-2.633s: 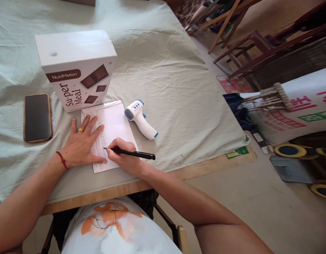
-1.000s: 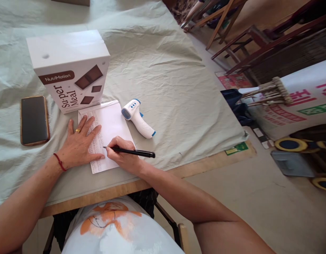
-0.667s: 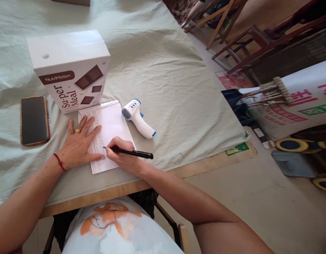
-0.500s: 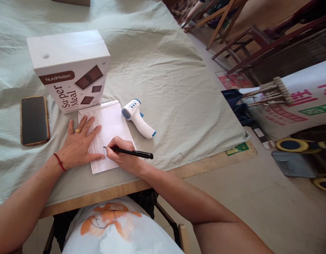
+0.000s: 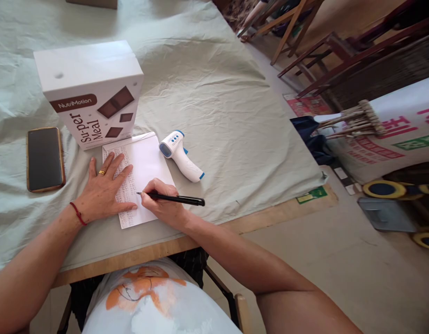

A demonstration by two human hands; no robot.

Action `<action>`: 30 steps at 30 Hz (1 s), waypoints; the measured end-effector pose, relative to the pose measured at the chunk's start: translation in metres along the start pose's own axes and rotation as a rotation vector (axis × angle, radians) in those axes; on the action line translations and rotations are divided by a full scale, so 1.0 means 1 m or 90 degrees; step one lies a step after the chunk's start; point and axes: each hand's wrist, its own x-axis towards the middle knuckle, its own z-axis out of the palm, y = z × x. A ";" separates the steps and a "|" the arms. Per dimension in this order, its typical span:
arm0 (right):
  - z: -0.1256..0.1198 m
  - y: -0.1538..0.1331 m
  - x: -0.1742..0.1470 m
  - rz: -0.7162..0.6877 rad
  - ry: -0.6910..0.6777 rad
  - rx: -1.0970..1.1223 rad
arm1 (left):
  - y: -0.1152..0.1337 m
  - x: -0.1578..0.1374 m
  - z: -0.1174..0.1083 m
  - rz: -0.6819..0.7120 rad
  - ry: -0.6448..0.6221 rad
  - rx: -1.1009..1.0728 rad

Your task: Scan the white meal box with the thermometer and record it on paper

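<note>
A white notepad (image 5: 150,160) lies on the cloth, its left part covered with rows of small handwriting. My left hand (image 5: 105,188) rests flat on the written side, fingers spread, a gold ring on one of them. A black pen (image 5: 179,199) is pinched in my right hand (image 5: 162,204), its tip at the edge of the written rows. The side of my right hand lies on the lower right of the page. Just right of the notepad is a white and blue infrared thermometer (image 5: 181,155), touched by neither hand.
Behind the notepad stands a white NutriMotion box (image 5: 92,93). A phone (image 5: 45,158) in a worn case lies to the left. The pale green cloth (image 5: 214,102) covers the table, whose wooden edge (image 5: 131,259) is near my body. A printed sack (image 5: 392,134) and wooden chairs stand right.
The pen in my right hand has tilted and shifted very slightly to the right. My left hand stays in place on the notepad. The whole view has drifted a little.
</note>
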 end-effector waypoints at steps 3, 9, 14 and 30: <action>0.000 0.000 0.000 0.002 0.000 -0.013 | 0.000 0.000 0.000 -0.002 0.000 0.001; -0.001 -0.001 0.001 -0.002 -0.026 -0.026 | -0.002 0.000 0.004 0.007 0.016 -0.008; 0.000 0.002 0.000 -0.007 -0.017 -0.026 | -0.004 -0.001 0.006 0.014 0.033 -0.028; -0.035 0.038 0.027 -0.221 -0.081 -0.243 | -0.013 -0.001 0.005 0.015 0.128 -0.139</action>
